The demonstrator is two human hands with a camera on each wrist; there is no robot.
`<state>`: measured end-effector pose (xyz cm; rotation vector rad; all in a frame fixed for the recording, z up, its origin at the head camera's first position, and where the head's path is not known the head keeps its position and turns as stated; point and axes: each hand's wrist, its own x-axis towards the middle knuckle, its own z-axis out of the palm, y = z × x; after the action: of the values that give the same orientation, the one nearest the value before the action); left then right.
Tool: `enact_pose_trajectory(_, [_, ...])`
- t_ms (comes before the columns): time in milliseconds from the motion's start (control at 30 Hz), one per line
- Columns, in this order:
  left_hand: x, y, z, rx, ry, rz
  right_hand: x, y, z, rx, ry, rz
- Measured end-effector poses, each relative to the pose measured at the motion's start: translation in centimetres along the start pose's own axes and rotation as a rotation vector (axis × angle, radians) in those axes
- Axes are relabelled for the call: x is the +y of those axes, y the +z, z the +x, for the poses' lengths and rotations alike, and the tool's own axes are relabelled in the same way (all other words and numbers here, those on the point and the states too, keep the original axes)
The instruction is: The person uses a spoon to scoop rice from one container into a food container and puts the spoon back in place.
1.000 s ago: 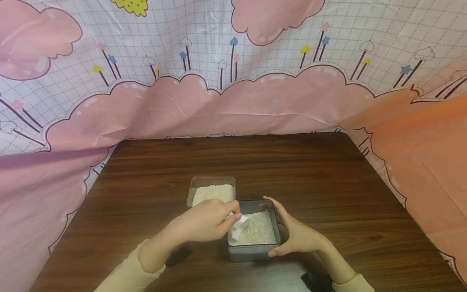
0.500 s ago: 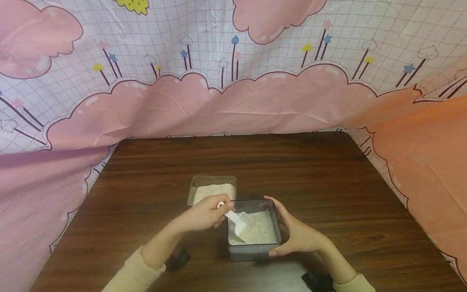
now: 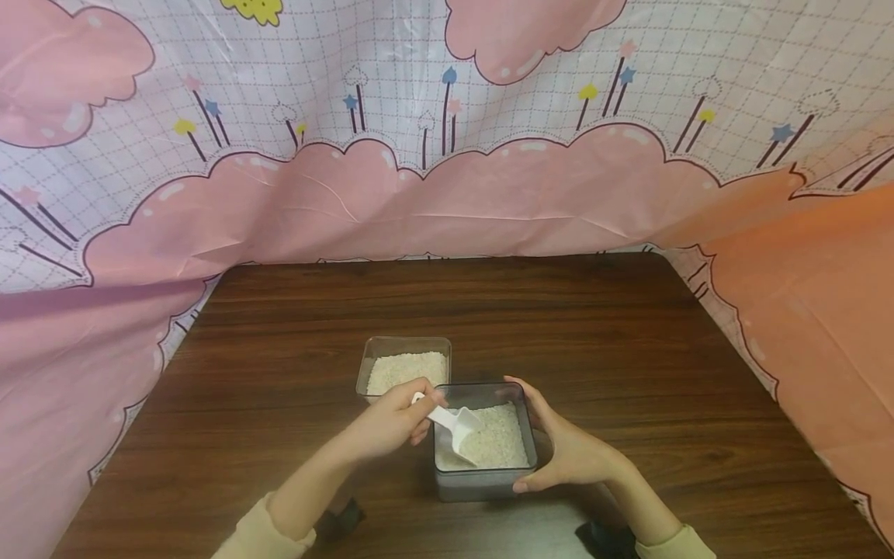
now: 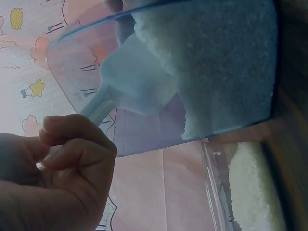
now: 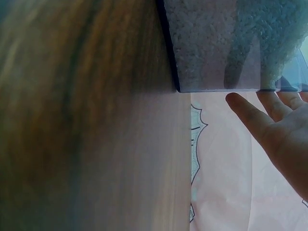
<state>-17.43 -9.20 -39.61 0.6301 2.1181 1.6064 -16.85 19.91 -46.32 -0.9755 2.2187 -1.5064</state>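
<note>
My left hand (image 3: 391, 419) pinches the handle of a white scoop (image 3: 447, 420), its bowl tilted down at the rice (image 3: 499, 436) in a smoky clear plastic container (image 3: 482, 485). In the left wrist view the scoop (image 4: 137, 77) shows through the container's wall, its bowl edge meeting the rice. My right hand (image 3: 569, 446) holds the container's right side, thumb at the front corner and fingers toward the back one. The right wrist view has that hand (image 5: 284, 125) with extended fingers at the wall, some seen through it.
Behind and left of the smoky container stands a shallower clear container (image 3: 369, 369) with white rice, partly hidden by my left hand. Both are on a dark wood-grain table (image 3: 559, 318). A patterned cloth (image 3: 447, 210) hangs along the back and sides.
My left hand has drawn back slightly leftward and turned, bringing the scoop's handle and bowl into view. The scoop stays over the rice. My right hand and both containers keep their places.
</note>
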Motion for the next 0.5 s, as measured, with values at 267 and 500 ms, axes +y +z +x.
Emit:
enact_pose_trajectory(267, [-0.8, 0.3, -0.8, 0.056, 0.013, -0.079, 0.0, 0.0, -0.1, 0.001, 0.022, 0.000])
enact_pose_trajectory(500, [-1.6, 1.2, -1.5, 0.119, -0.025, -0.232, 0.0, -0.1, -0.1, 0.003, 0.000, -0.020])
